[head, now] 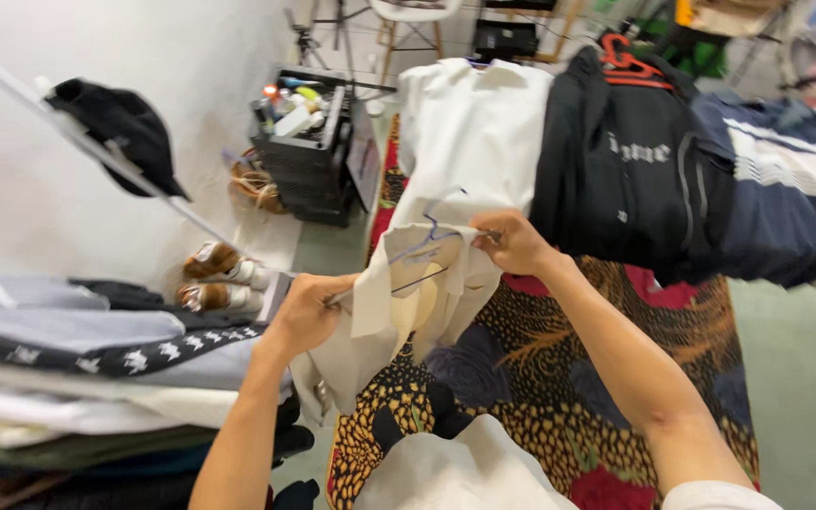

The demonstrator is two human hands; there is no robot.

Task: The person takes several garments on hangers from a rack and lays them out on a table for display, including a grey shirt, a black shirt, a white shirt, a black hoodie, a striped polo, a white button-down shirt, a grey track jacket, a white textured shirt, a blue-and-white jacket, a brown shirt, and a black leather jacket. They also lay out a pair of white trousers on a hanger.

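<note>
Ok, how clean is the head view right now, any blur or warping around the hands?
Head view: even indoor light, no glare; left hand, right hand and the cream garment are fairly sharp; the frame is tilted and wide-angle stretched; the striped jacket at the right edge smears.

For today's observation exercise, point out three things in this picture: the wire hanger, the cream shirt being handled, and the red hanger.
wire hanger (pixel 424 247), head view, on its thin wire near the shirt's collar.
cream shirt (pixel 469 132), head view, on the upper cloth.
red hanger (pixel 627 62), head view, on its top above the black jacket.
</note>
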